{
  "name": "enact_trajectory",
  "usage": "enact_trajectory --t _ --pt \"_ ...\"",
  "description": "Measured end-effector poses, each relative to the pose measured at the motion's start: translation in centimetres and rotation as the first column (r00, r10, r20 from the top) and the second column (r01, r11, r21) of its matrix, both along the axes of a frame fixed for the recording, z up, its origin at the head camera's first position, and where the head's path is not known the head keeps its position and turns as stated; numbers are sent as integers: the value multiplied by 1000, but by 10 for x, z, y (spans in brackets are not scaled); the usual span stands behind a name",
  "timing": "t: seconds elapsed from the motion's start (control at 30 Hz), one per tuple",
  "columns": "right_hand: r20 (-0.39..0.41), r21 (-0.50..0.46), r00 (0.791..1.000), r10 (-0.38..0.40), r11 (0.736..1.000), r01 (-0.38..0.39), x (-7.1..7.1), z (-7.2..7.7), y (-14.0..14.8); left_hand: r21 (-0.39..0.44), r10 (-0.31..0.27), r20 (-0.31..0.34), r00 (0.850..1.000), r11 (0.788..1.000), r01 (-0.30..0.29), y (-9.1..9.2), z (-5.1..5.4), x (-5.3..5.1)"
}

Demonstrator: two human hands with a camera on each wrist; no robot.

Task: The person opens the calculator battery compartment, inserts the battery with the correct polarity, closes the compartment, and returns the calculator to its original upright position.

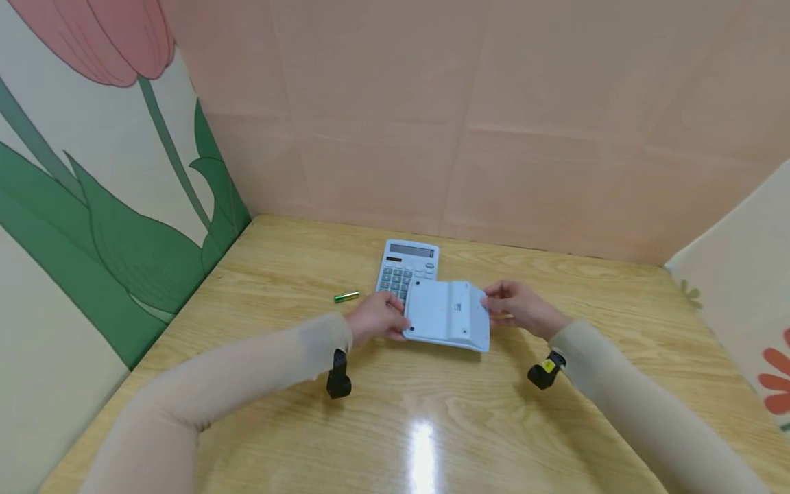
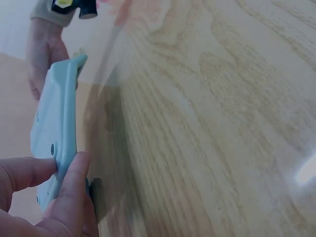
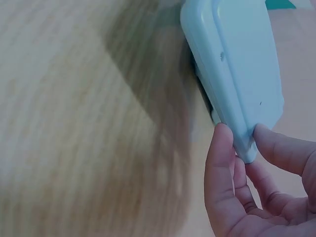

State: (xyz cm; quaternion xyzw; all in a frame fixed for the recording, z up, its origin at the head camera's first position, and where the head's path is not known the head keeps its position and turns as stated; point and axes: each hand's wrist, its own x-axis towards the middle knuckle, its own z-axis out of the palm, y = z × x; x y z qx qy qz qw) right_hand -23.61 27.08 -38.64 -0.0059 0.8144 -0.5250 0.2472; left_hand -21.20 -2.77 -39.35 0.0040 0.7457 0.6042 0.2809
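Observation:
A light blue calculator (image 1: 435, 312) is held back side up above the table, its underside with small dark feet showing. My left hand (image 1: 378, 317) pinches its left end between thumb and fingers, also seen in the left wrist view, where the hand (image 2: 54, 197) grips the edge of the blue case (image 2: 61, 108). At the opposite end my right hand (image 1: 521, 307) pinches the case; in the right wrist view the thumb and fingers of that hand (image 3: 261, 182) hold a corner of the case (image 3: 247, 64). Its keys and display face down, hidden.
A second blue calculator (image 1: 410, 259) lies face up behind the held one, partly covered by it in the head view. One green battery (image 1: 346, 297) lies to its left on the wooden table (image 1: 395, 412). Pink and flowered walls stand behind and beside the table.

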Motion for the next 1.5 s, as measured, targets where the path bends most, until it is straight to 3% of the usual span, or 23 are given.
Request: enact_trajectory --t 0.23,0.47,0.73,0.97,1.5 --pt "59 -41 998 13 999 -11 9 -6 0 -37 -41 37 998 998 43 -1 -7 6" --pt "72 -54 997 39 998 -35 14 -14 0 -95 -89 27 996 991 91 1 -14 11" --pt "97 -8 994 56 998 -55 16 -16 -4 -174 -114 16 993 978 115 4 -17 12" --pt "122 52 992 20 998 -27 13 -16 -7 -214 -145 -1 989 967 141 6 -18 10" --pt "91 134 996 15 991 -27 14 -13 -14 -287 -188 -16 982 942 176 12 -16 10"
